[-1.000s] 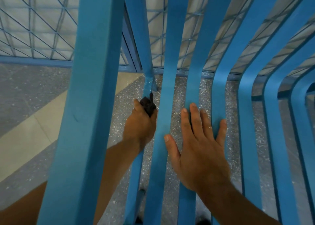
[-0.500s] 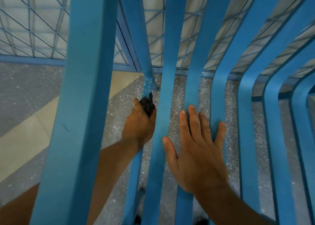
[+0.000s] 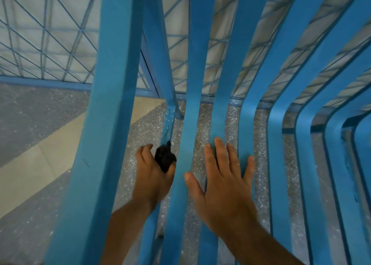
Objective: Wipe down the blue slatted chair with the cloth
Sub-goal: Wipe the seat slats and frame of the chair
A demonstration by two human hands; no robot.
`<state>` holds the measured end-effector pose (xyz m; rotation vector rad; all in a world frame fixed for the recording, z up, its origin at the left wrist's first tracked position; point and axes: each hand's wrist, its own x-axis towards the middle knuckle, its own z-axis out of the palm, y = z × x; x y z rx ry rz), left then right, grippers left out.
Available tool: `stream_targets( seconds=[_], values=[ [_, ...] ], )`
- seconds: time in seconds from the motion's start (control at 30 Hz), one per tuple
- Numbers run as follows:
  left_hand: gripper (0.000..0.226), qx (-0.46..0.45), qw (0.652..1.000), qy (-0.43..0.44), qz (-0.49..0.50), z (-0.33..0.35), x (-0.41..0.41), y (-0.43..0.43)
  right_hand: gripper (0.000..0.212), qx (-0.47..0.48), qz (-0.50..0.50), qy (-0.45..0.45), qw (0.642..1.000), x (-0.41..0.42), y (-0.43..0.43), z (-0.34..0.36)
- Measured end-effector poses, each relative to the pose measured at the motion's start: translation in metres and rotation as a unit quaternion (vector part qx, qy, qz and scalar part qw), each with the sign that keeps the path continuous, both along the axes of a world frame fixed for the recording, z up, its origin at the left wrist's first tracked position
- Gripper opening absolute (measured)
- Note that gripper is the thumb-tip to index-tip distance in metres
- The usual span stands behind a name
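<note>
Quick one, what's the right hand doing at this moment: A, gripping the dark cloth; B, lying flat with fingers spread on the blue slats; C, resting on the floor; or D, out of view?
B: the right hand lies flat, fingers spread, across the blue slats, while the left hand is the one that grips the dark cloth.

Speckled grey floor (image 3: 32, 120) crossed by a cream diagonal band (image 3: 30, 176); beyond it, a blue lattice railing (image 3: 42, 44) fronts pale panels.
</note>
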<state>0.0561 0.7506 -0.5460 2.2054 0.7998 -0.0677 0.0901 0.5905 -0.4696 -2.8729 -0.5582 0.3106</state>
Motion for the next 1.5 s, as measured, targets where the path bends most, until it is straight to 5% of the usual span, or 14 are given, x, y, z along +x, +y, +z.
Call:
stream_targets(
  seconds=[0.3,0.43,0.53,0.67,0.77,0.93,1.5],
  values=[
    [0.058,0.062,0.997,-0.024,-0.040,0.009,0.036,0.000,0.074,-0.007,0.008,0.024,1.000,0.055,0.011,0.002],
    [0.074,-0.011,0.997,0.027,-0.067,0.009,0.012,-0.009,0.074,-0.013,0.008,0.038,0.999,0.055,0.011,0.003],
    [0.082,0.028,0.989,0.074,-0.124,-0.003,0.005,-0.003,0.074,-0.017,0.005,0.041,0.999,0.054,0.012,0.002],
    [0.071,0.027,0.986,0.038,-0.162,0.005,0.050,0.007,0.073,-0.015,0.004,0.033,0.999,0.054,0.012,-0.001],
    [0.062,-0.012,0.991,0.021,-0.134,0.008,0.077,0.010,0.072,-0.019,0.002,0.023,1.000,0.054,0.012,0.000],
    [0.069,0.076,0.987,0.056,-0.131,0.004,0.045,0.007,0.072,-0.031,0.002,0.024,0.999,0.054,0.012,0.000],
    [0.042,-0.041,0.993,0.110,0.011,-0.007,0.135,0.028,0.071,-0.030,-0.003,-0.006,1.000,0.052,0.013,-0.004]
  ],
)
